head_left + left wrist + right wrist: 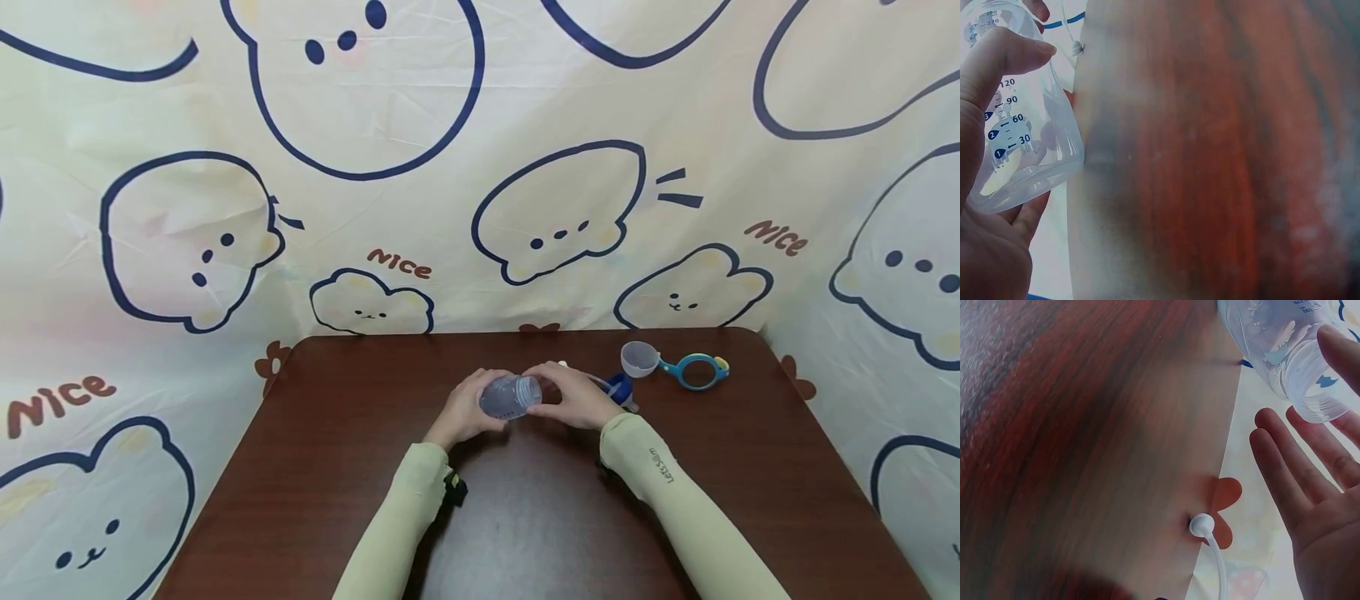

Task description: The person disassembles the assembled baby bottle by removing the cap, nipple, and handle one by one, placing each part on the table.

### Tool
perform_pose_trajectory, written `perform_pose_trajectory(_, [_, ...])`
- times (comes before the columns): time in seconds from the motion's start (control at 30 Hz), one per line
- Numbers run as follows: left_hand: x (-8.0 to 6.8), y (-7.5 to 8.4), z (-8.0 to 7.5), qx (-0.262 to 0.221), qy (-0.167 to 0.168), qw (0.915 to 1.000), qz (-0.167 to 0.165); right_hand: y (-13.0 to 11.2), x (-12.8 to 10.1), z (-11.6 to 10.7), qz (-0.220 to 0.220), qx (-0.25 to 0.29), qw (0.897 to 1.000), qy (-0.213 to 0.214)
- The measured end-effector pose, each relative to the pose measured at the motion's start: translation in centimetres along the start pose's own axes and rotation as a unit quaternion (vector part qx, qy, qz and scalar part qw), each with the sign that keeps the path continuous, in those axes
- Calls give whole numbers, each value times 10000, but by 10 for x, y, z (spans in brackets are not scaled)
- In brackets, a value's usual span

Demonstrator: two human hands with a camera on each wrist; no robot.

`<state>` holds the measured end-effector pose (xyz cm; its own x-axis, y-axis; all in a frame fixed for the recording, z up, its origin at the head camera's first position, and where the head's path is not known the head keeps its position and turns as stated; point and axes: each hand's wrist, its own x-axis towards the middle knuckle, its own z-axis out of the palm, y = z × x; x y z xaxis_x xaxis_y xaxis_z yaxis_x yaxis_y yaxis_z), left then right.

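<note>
A clear baby bottle [504, 398] lies tilted in the air above the table, its threaded, uncapped mouth pointing right. My left hand [467, 408] grips its body; in the left wrist view the thumb crosses the blue measuring scale on the bottle [1035, 140]. Around the bottle's mouth is my right hand [576, 397], and in the right wrist view its fingers [1282, 465] are extended beside the neck. Whether they touch it I cannot tell. Behind the right hand, partly hidden, sits a blue bottle cap [619, 388] with a straw ending in a white weight [1202, 525].
Toward the back right of the brown table [360, 467] stand a translucent cup-like cover [639, 358] and, beside it, a blue ring-shaped handle piece [683, 364] with yellow tips. A patterned cloth [555, 100] hangs behind the table and along its sides.
</note>
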<state>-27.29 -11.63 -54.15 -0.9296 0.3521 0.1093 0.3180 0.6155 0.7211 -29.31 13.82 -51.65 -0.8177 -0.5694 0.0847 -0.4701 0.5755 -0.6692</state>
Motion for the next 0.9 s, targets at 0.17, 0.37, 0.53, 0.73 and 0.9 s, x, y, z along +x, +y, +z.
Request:
perform_pose_trajectory(0.17, [0, 0, 0, 68, -15, 9999, -93, -1, 0, 0, 24, -65, 10000, -67])
perform_pose_trajectory(0.37, [3, 5, -2, 253, -256, 9993, -130, 0, -1, -1, -11, -175, 9998, -78])
perform_pose_trajectory(0.53, [6, 9, -3, 254, -368, 9990, -11, -1, -2, -6, 117, -264, 9996, -59])
perform_pose_trajectory(0.73, [10, 14, -3, 270, -183, 9994, 142, -7, -3, -19, 128, -239, 9996, 55])
perform_pose_trajectory(0.9, [11, 20, -2, 521, 241, 9976, 387, -15, -5, -28, -27, -367, 9992, 175])
